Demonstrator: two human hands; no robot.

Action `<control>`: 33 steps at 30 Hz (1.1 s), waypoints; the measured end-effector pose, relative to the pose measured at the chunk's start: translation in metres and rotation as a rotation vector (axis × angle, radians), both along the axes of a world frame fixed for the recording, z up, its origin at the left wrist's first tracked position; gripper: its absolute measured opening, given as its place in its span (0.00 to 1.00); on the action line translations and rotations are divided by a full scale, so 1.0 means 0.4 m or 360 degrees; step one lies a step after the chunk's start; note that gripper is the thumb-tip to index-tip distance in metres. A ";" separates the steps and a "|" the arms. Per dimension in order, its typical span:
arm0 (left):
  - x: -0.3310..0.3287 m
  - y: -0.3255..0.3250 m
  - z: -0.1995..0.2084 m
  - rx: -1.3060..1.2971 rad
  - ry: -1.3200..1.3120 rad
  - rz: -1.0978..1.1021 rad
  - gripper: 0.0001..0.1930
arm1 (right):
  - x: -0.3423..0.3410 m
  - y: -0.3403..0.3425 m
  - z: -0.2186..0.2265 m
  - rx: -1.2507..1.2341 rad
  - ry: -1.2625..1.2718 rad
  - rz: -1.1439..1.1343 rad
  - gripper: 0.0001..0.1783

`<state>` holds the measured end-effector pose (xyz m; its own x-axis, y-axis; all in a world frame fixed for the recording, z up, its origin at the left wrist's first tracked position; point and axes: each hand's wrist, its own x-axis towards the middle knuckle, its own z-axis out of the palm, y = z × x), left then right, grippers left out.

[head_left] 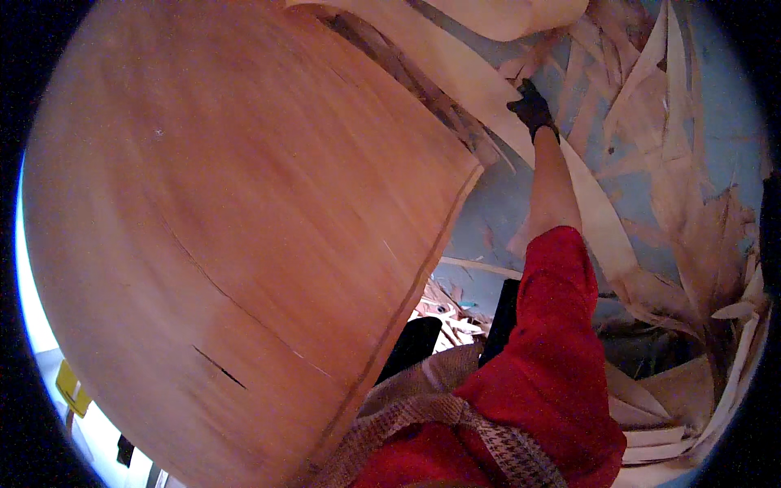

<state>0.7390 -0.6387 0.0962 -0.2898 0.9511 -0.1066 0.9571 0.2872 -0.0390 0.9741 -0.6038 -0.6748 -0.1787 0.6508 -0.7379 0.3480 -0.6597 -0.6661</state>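
My right hand (533, 108), in a black glove, reaches out at the upper right, its arm in a red sleeve. Thumb and forefinger stand apart over the edge of a long pale wood veneer strip (598, 191). The other fingers are hard to make out in the dark glove. Filling the left side and middle is a large reddish-brown veneer sheet (268, 187), with a long thin crack and a short dark slit near its lower part. My left hand is out of sight.
Torn veneer scraps (651, 122) litter the grey floor (496, 203) at the right, with more heaped at the lower right. Another pale veneer piece (504, 16) lies at the top. Brighter scraps (455, 317) lie near my legs. A yellow object (71, 389) shows at the lower left.
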 end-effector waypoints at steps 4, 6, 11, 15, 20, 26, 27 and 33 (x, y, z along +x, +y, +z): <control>0.003 0.031 -0.001 0.0018 -0.0073 -0.0100 0.17 | 0.075 -0.011 -0.026 0.0337 -0.0526 0.0719 0.22; 0.012 -0.015 -0.022 0.0035 -0.0074 -0.0084 0.17 | 0.065 -0.076 0.029 0.0249 -0.0571 0.0786 0.16; 0.010 -0.088 -0.001 0.0165 -0.0150 -0.0131 0.17 | 0.136 -0.093 0.356 0.0394 -0.0440 0.0410 0.18; -0.012 -0.128 -0.003 0.0272 -0.0284 -0.0223 0.17 | 0.250 -0.127 0.594 0.0808 -0.0365 0.0190 0.21; -0.059 -0.091 -0.022 0.0356 0.0018 -0.0285 0.17 | 0.331 -0.095 0.983 0.0750 -0.0136 0.0040 0.26; -0.115 -0.118 -0.121 0.0493 -0.0276 -0.0755 0.15 | 0.432 -0.233 1.382 0.1217 -0.0337 -0.0238 0.19; -0.119 -0.111 -0.137 0.0483 -0.0241 -0.0824 0.15 | 0.448 -0.248 1.352 0.1951 -0.0608 -0.0134 0.22; -0.157 -0.080 -0.095 0.0395 -0.0181 -0.0779 0.15 | 0.514 -0.295 1.751 0.1277 -0.0656 -0.0268 0.29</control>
